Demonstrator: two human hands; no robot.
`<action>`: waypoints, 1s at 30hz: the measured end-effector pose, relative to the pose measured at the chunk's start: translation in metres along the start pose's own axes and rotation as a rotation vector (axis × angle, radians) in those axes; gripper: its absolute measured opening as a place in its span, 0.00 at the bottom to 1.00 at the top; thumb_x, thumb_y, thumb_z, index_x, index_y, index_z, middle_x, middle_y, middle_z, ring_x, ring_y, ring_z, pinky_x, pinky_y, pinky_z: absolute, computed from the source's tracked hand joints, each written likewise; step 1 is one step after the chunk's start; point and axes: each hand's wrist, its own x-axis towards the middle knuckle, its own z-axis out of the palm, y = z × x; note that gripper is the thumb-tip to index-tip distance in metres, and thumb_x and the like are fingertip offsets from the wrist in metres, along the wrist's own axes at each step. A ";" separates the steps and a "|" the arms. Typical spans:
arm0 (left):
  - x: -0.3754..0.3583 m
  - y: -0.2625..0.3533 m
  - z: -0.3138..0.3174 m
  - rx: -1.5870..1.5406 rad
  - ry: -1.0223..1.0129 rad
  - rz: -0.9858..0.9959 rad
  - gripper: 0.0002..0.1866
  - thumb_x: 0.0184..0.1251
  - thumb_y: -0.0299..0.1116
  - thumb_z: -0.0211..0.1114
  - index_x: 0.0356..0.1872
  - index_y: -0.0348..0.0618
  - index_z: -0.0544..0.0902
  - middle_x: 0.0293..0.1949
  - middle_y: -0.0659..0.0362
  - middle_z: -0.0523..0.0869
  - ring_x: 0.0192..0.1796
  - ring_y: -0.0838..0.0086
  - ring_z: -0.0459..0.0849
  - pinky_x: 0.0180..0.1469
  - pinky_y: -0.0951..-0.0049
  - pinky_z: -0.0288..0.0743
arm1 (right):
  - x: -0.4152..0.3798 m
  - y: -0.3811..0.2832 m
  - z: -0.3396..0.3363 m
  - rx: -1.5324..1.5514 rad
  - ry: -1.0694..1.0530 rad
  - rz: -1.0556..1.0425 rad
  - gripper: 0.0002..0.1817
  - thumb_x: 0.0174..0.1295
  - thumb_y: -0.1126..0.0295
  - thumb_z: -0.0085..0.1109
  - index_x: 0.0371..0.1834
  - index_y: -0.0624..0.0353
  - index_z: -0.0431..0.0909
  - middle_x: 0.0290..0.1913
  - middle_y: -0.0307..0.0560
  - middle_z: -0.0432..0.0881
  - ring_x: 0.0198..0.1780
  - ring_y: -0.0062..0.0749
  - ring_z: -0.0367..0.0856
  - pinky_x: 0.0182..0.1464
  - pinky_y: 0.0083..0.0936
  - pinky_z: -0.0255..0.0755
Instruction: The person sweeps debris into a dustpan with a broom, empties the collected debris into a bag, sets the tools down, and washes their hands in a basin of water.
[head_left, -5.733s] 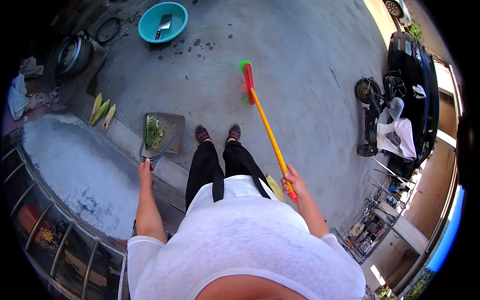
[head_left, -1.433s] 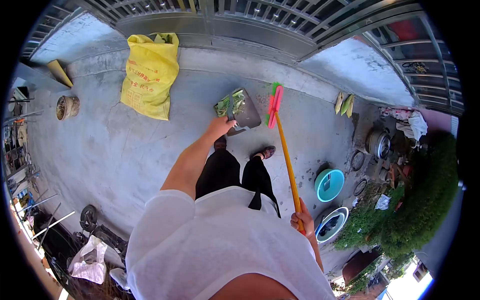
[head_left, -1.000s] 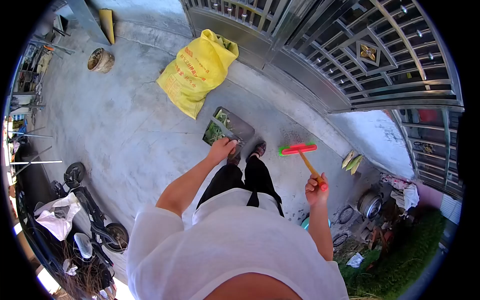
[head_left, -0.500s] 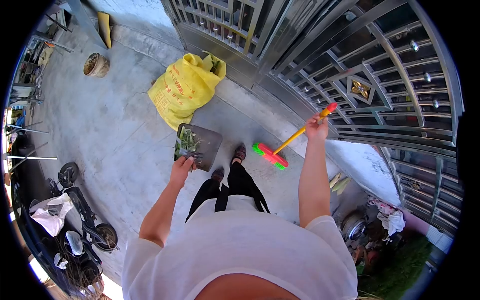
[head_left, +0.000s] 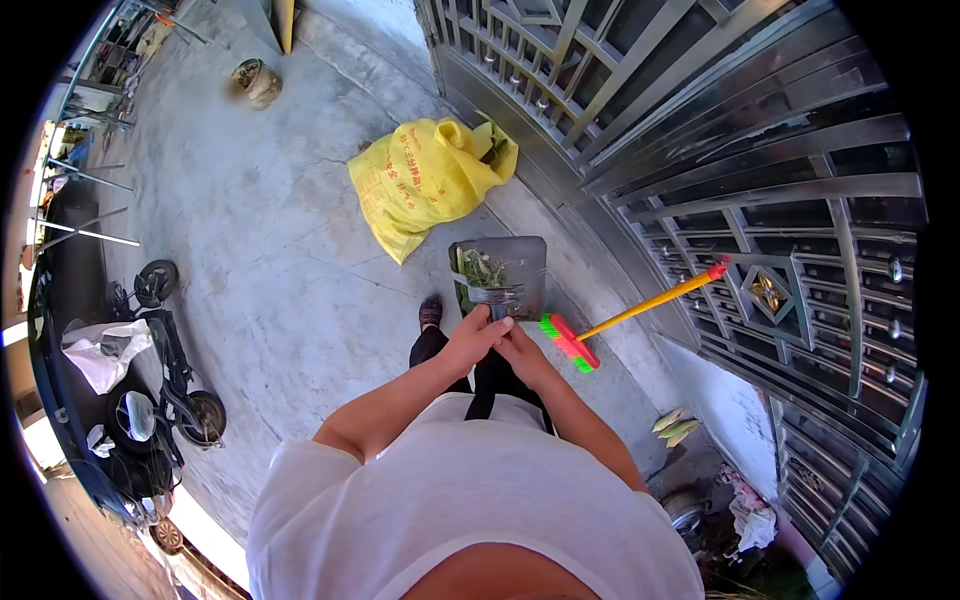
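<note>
Both hands meet at the handle of a dark dustpan point(head_left: 525, 265), in front of my body. My left hand point(head_left: 474, 335) is closed round the handle, and my right hand point(head_left: 520, 352) is closed against it from the other side. Green leaves point(head_left: 480, 268) lie in the pan. Just right of the pan, a broom with a red head point(head_left: 570, 342), green bristles and a yellow handle leans towards the metal gate, with no hand on it. Beyond the pan sits a yellow sack point(head_left: 430, 180) with leaves at its open mouth.
The metal gate point(head_left: 770, 290) runs along the right. A dirty bucket point(head_left: 258, 84) stands at the far left, and a small two-wheeler point(head_left: 180, 370) is at the left. Corn husks point(head_left: 676, 427) lie near the wall at the lower right.
My right hand has let go of the broom and moved left to the dustpan handle. The dustpan and my left hand have moved right. The broom now leans by the gate.
</note>
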 end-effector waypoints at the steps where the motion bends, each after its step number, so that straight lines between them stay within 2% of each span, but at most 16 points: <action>1: 0.002 0.013 0.001 0.073 -0.067 -0.069 0.12 0.60 0.37 0.55 0.37 0.38 0.73 0.37 0.59 0.76 0.40 0.77 0.73 0.42 0.76 0.65 | 0.005 -0.008 -0.003 -0.112 0.069 0.045 0.27 0.59 0.53 0.47 0.50 0.68 0.65 0.43 0.51 0.75 0.44 0.34 0.75 0.47 0.24 0.66; 2: 0.006 0.022 -0.002 0.148 -0.136 -0.137 0.13 0.60 0.37 0.55 0.37 0.37 0.73 0.37 0.58 0.76 0.40 0.76 0.73 0.42 0.74 0.66 | 0.005 -0.018 -0.010 -0.047 0.066 0.116 0.24 0.58 0.52 0.49 0.43 0.66 0.68 0.35 0.48 0.78 0.33 0.30 0.77 0.38 0.22 0.69; 3: 0.013 0.023 -0.008 0.144 -0.138 -0.133 0.13 0.60 0.37 0.55 0.37 0.37 0.73 0.37 0.58 0.76 0.40 0.76 0.73 0.42 0.74 0.66 | 0.009 -0.017 -0.015 -0.052 0.067 0.116 0.24 0.58 0.52 0.49 0.43 0.66 0.68 0.35 0.48 0.78 0.33 0.30 0.77 0.38 0.22 0.69; 6: 0.040 0.047 -0.037 0.786 -0.534 0.138 0.14 0.59 0.41 0.55 0.35 0.39 0.75 0.35 0.52 0.79 0.38 0.65 0.77 0.41 0.68 0.68 | 0.011 -0.009 -0.025 -0.280 0.167 0.316 0.23 0.54 0.49 0.53 0.30 0.63 0.72 0.20 0.42 0.76 0.24 0.22 0.74 0.29 0.20 0.66; 8: 0.069 0.111 -0.053 1.197 -0.584 0.060 0.14 0.58 0.43 0.53 0.31 0.41 0.77 0.31 0.50 0.79 0.36 0.58 0.78 0.38 0.66 0.70 | 0.002 -0.018 -0.028 -0.178 0.291 0.282 0.25 0.52 0.48 0.56 0.30 0.64 0.72 0.20 0.41 0.75 0.24 0.20 0.74 0.28 0.19 0.66; 11: 0.173 0.139 -0.079 1.148 -0.175 0.512 0.13 0.56 0.41 0.54 0.26 0.41 0.77 0.26 0.48 0.78 0.32 0.54 0.77 0.35 0.61 0.70 | -0.011 -0.031 -0.031 -0.074 0.538 0.284 0.21 0.48 0.55 0.62 0.30 0.64 0.72 0.18 0.38 0.72 0.22 0.19 0.70 0.25 0.17 0.64; 12: 0.219 0.142 -0.080 1.245 0.017 0.578 0.10 0.54 0.37 0.53 0.26 0.42 0.77 0.26 0.51 0.78 0.33 0.56 0.77 0.35 0.64 0.72 | -0.017 -0.036 -0.030 -0.050 0.629 0.334 0.19 0.47 0.58 0.65 0.29 0.64 0.72 0.18 0.37 0.71 0.21 0.18 0.69 0.24 0.16 0.63; 14: 0.298 0.136 -0.090 1.570 0.148 0.747 0.10 0.53 0.34 0.52 0.32 0.43 0.78 0.31 0.56 0.80 0.37 0.59 0.78 0.41 0.61 0.70 | -0.027 -0.040 -0.033 -0.193 0.684 0.377 0.18 0.46 0.60 0.66 0.28 0.63 0.72 0.18 0.38 0.70 0.20 0.18 0.67 0.24 0.16 0.63; 15: 0.325 0.133 -0.098 1.554 0.137 0.742 0.10 0.53 0.34 0.52 0.32 0.43 0.78 0.31 0.56 0.80 0.37 0.59 0.78 0.41 0.61 0.70 | -0.030 -0.042 -0.034 -0.320 0.725 0.411 0.18 0.44 0.62 0.67 0.27 0.63 0.72 0.18 0.38 0.70 0.19 0.18 0.65 0.23 0.16 0.62; 17: 0.363 0.125 -0.112 1.900 0.144 0.468 0.15 0.58 0.37 0.49 0.44 0.43 0.76 0.44 0.59 0.78 0.50 0.63 0.73 0.49 0.52 0.63 | -0.029 -0.051 -0.032 -0.390 0.769 0.428 0.17 0.42 0.64 0.68 0.27 0.63 0.72 0.18 0.39 0.70 0.20 0.19 0.65 0.23 0.17 0.61; 18: 0.368 0.118 -0.118 1.894 0.130 0.472 0.15 0.58 0.37 0.49 0.44 0.43 0.76 0.44 0.59 0.78 0.50 0.63 0.73 0.49 0.52 0.63 | -0.030 -0.054 -0.032 -0.454 0.810 0.426 0.17 0.40 0.66 0.68 0.26 0.63 0.71 0.19 0.40 0.69 0.20 0.20 0.64 0.23 0.18 0.61; 20: 0.370 0.107 -0.140 2.037 0.331 0.305 0.16 0.57 0.34 0.49 0.46 0.43 0.73 0.40 0.58 0.79 0.44 0.63 0.76 0.52 0.51 0.59 | -0.042 -0.041 -0.039 -0.482 0.877 0.368 0.16 0.38 0.69 0.68 0.26 0.64 0.71 0.19 0.40 0.69 0.20 0.21 0.64 0.23 0.19 0.61; 23: 0.365 0.107 -0.182 1.834 0.315 -0.099 0.16 0.58 0.33 0.48 0.48 0.44 0.73 0.43 0.57 0.79 0.43 0.63 0.79 0.45 0.58 0.69 | -0.049 -0.067 -0.031 -0.545 0.950 0.331 0.14 0.32 0.77 0.62 0.25 0.63 0.70 0.23 0.42 0.69 0.23 0.25 0.66 0.25 0.21 0.62; 25: 0.353 0.102 -0.223 1.731 0.200 -0.052 0.14 0.58 0.33 0.47 0.41 0.43 0.77 0.41 0.53 0.80 0.43 0.64 0.80 0.41 0.65 0.74 | -0.059 -0.081 -0.030 -0.580 0.981 0.225 0.14 0.29 0.78 0.60 0.24 0.63 0.69 0.27 0.44 0.70 0.26 0.27 0.67 0.27 0.21 0.62; 26: 0.343 0.105 -0.237 1.700 0.101 -0.065 0.13 0.58 0.33 0.47 0.38 0.42 0.78 0.40 0.52 0.81 0.44 0.63 0.80 0.42 0.66 0.74 | -0.053 -0.109 -0.025 -0.777 0.957 0.131 0.13 0.27 0.79 0.57 0.22 0.63 0.69 0.29 0.43 0.69 0.29 0.30 0.69 0.28 0.22 0.62; 30: 0.304 0.104 -0.274 1.510 0.203 0.051 0.13 0.57 0.34 0.49 0.37 0.41 0.79 0.37 0.48 0.81 0.42 0.58 0.79 0.42 0.63 0.73 | -0.052 -0.141 -0.022 -0.980 0.915 -0.185 0.12 0.30 0.79 0.56 0.23 0.63 0.70 0.33 0.44 0.72 0.32 0.32 0.72 0.34 0.20 0.65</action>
